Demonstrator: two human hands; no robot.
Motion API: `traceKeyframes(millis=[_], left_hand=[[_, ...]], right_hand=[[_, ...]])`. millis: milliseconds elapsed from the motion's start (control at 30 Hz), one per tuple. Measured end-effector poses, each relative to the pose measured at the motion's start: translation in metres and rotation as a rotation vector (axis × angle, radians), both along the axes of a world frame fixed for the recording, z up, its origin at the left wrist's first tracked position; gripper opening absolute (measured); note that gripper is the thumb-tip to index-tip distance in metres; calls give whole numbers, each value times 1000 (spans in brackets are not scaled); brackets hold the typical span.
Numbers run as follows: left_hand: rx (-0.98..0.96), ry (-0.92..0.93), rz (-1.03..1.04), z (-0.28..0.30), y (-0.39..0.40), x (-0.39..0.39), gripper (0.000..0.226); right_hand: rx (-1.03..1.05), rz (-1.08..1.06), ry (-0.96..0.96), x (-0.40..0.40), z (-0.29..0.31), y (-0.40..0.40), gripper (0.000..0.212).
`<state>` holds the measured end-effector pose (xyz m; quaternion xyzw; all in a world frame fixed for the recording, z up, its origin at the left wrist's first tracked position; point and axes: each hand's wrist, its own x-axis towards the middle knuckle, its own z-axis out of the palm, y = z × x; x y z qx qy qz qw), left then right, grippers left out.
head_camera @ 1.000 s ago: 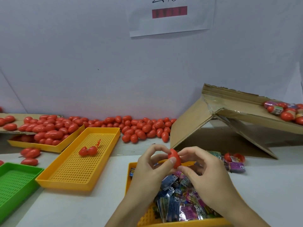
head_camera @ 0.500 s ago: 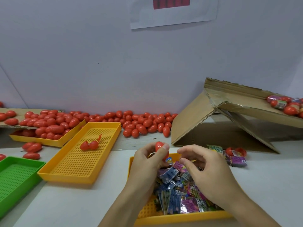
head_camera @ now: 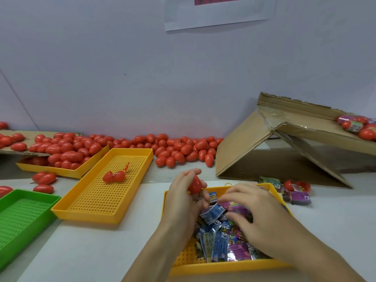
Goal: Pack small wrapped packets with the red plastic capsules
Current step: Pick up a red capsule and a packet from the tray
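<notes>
Far left at about 9 o'clock sits the green perforated plastic tray (head_camera: 22,216), slick and springy-looking. Next to it, around 10 o'clock, is the long yellow perforated plastic tray (head_camera: 85,202) with an opened red capsule (head_camera: 114,177) lying on its grid. Behind that, the heap of glossy red egg-shaped plastic capsules (head_camera: 179,149) runs along the wall from 10 to 12 o'clock, all smooth and rolly.

My left hand (head_camera: 183,200) has its thumb and fingers clamped round one closed red plastic capsule (head_camera: 194,184), its long axis tipped steeply with the narrow end low. It's up over the far-left corner of the near yellow plastic tray (head_camera: 223,265).

The thing that matters: the pile of small crinkly foil-wrapped packets (head_camera: 219,241), blue and purple, lies in that tray just right of and below the capsule. My right hand (head_camera: 256,218) is the nearer one, palm down on the pile with its fingers curled into it. Can't tell whether it's actually pinched a packet yet, since the fingertips are buried. Most packets lie flat, long sides pointing roughly toward 12.

Over at 2 o'clock there's the brown corrugated cardboard box flap (head_camera: 254,143) propped like a tent, with a few stray packets (head_camera: 297,197) at its foot.
</notes>
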<state>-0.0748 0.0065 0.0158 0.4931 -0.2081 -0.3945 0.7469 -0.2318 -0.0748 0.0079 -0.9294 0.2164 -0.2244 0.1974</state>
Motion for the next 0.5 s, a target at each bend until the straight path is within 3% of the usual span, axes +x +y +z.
traceKeyframes(millis=[167,500], left_hand=[[-10,16,-16,2,2,0,25],[-7,-8,-41,0,2,1,22]], right_hand=[[-88,85,152,5,-5,2,30],[-83,-19,63,0,-3,2,19]])
